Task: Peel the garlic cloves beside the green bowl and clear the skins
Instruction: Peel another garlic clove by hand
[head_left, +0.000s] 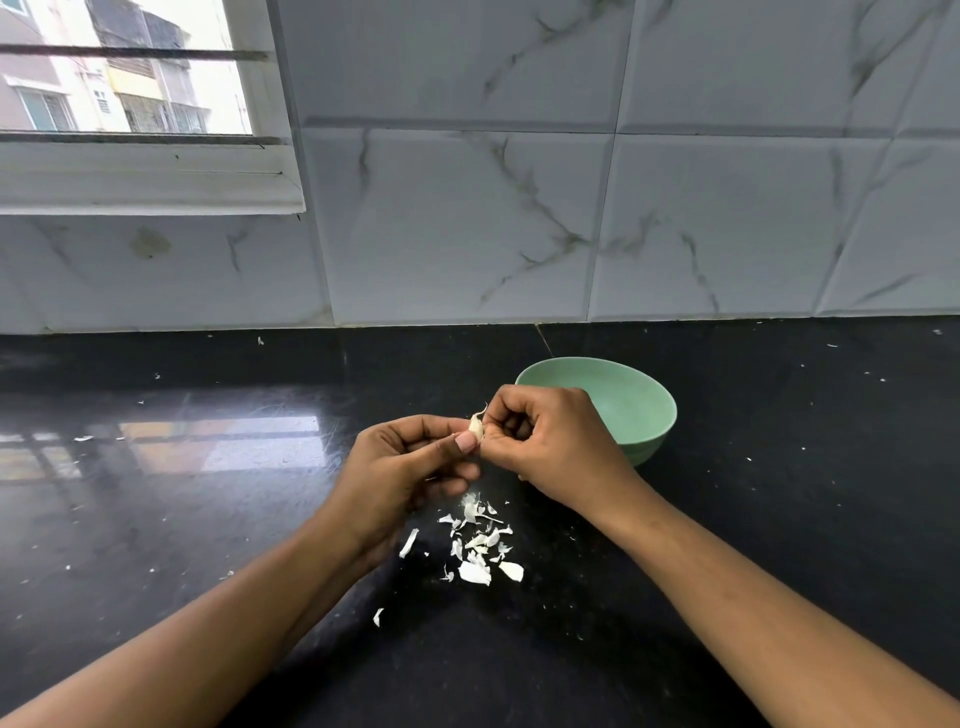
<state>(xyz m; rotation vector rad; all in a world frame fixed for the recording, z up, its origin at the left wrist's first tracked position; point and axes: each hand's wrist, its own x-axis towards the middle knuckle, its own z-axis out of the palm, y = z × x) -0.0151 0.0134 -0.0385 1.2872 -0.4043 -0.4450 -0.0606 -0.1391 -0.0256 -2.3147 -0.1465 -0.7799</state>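
While you've got the garlic clove (476, 427) pinched up off the counter, both hands are closed round it: your left hand (410, 462) holds it w/ thumb and forefinger, other fingers curled in, and your right hand (545, 447) is nipped tight on the skin at the clove's 3 o'clock side. A curl of skin sticks up at the clove's 12, so you look mid-peel, not done w/ this one.

The clove sits between the hands, just in front of the green bowl (644, 410), which lies at about 1 o'clock from it, near edge hidden behind your right hand. I'd say you're working this close so the bare clove only needs a short drop in. What shows of the bowl's inside looks empty; the rest I can't tell.

Loose skins (475, 540) lie scattered on the black counter (208, 519) at 6 o'clock from your hands, right under where you're peeling, so they fall in one patch – handy for a single sweep later. A few strays sit at 7 o'clock, apart from the main pile. No other unpeeled cloves visible; some could be hidden behind your hands. Skins are thin & light, so gather them gently.
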